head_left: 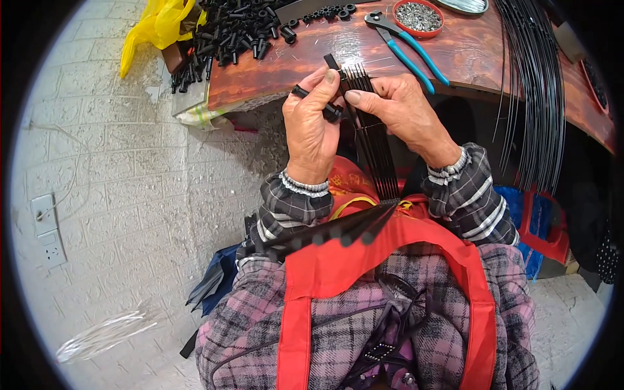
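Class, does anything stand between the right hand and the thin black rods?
Nothing visible does: the right hand touches the thin black rods near their far ends, its thumb laid against them. The teal-handled pliers lie beyond it on the table, out of the way.

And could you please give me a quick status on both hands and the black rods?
Left hand holds black tubular piece. Right hand pinches black rods. Blue-handled pliers on table, close by right hand.
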`<state>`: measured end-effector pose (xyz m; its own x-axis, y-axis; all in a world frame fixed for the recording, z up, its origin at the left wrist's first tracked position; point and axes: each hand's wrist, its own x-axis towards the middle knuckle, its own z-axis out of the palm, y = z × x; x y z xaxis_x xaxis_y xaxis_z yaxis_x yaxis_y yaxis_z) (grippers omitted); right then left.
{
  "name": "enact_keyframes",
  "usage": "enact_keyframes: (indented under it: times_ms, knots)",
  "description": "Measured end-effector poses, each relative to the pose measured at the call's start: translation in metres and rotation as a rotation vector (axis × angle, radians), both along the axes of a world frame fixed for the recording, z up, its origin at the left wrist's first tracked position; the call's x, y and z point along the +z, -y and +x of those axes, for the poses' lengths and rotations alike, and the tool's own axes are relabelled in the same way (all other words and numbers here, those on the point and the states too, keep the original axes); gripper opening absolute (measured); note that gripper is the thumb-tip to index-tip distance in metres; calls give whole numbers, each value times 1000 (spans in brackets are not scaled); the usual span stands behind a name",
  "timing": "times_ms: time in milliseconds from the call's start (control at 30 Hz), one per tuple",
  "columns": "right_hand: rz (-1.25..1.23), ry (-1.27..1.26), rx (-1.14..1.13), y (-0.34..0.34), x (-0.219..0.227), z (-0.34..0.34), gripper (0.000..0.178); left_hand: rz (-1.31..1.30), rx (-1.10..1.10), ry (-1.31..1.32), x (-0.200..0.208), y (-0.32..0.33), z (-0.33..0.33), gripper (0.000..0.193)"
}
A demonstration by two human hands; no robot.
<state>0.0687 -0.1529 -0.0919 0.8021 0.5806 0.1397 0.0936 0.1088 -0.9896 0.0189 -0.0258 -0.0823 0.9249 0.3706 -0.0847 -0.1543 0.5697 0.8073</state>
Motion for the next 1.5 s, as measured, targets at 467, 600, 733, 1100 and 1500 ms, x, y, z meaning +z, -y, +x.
enact_keyframes:
  times_ms: [467, 600, 733, 1100, 1500]
  knots:
    - [108, -165, 47, 6, 0, -3, 23, 17, 16, -64, 9, 13, -1, 14]
    - [140, -139, 49, 5, -1, 1, 18, 7, 47, -87, 6, 12, 1, 13]
    - [211, -167, 102, 4, -5, 0, 16, -13, 29, -58, 11, 14, -3, 13]
    - [52, -17, 94, 6, -3, 2, 16, 25, 85, -69, 13, 16, -3, 15]
    - [113, -42, 63, 4, -9, 1, 21, -16, -25, -33, 6, 10, 0, 14]
